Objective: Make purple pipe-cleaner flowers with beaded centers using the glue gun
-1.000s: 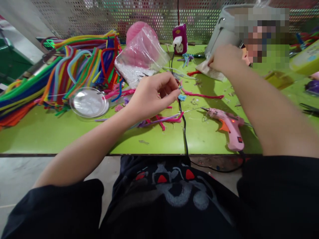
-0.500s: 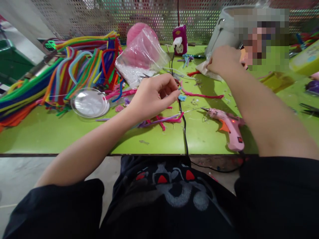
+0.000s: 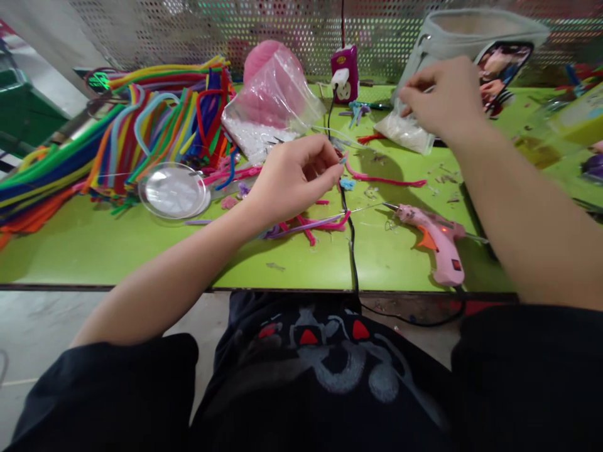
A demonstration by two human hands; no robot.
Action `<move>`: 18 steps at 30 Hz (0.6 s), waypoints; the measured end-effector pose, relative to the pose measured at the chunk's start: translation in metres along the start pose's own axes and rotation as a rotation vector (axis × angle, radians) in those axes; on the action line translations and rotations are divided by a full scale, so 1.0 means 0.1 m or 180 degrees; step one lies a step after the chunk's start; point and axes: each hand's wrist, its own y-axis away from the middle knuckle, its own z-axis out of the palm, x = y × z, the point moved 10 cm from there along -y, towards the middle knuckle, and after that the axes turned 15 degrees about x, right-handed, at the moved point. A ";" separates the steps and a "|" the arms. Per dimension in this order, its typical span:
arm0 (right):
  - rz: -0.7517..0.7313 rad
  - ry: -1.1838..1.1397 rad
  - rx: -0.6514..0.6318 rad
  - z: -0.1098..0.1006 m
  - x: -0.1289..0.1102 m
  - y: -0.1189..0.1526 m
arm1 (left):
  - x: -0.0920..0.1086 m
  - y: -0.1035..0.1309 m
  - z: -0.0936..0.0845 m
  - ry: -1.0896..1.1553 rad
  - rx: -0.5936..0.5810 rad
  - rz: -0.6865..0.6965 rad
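Observation:
My left hand [image 3: 301, 176] is closed in a pinch above the middle of the table. Between its thumb and fingertips is a small light-blue piece [image 3: 342, 161], mostly hidden by the fingers. Just below lies a fuzzy blue bit [image 3: 347, 184]. At the back right, my right hand [image 3: 445, 100] hovers over a small clear plastic bag [image 3: 406, 133] with white contents. Its fingers are loosely curled, with thumb and forefinger slightly apart. A pink glue gun [image 3: 440, 242] lies on the table between my forearms, its nozzle pointing left and a small light lit.
Bundles of coloured pipe cleaners [image 3: 155, 125] fill the left. Near them are a clear round lid [image 3: 173, 191] and a pink ball [image 3: 273, 75] behind a plastic bag. A black cord [image 3: 352, 251] runs from a purple socket [image 3: 346, 72]. A phone [image 3: 506, 69] leans against a grey bin [image 3: 433, 37].
My right hand has risen off the small bag and moved a little right, its fingers loosening. The bag now lies in fuller view. My left hand keeps its pinch.

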 end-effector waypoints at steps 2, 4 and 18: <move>0.0104 -0.0310 0.0178 -0.12 -0.23 0.30 | 0.00 -0.01 -0.01 -0.0010 0.0068 -0.0065; 0.0008 -0.0737 0.0054 -0.15 -0.52 0.66 | 0.03 0.00 -0.04 -0.0077 0.0170 -0.0079; -0.0666 -0.1070 0.0132 -0.37 -1.13 1.41 | 0.18 0.10 -0.09 -0.0416 0.0212 0.0091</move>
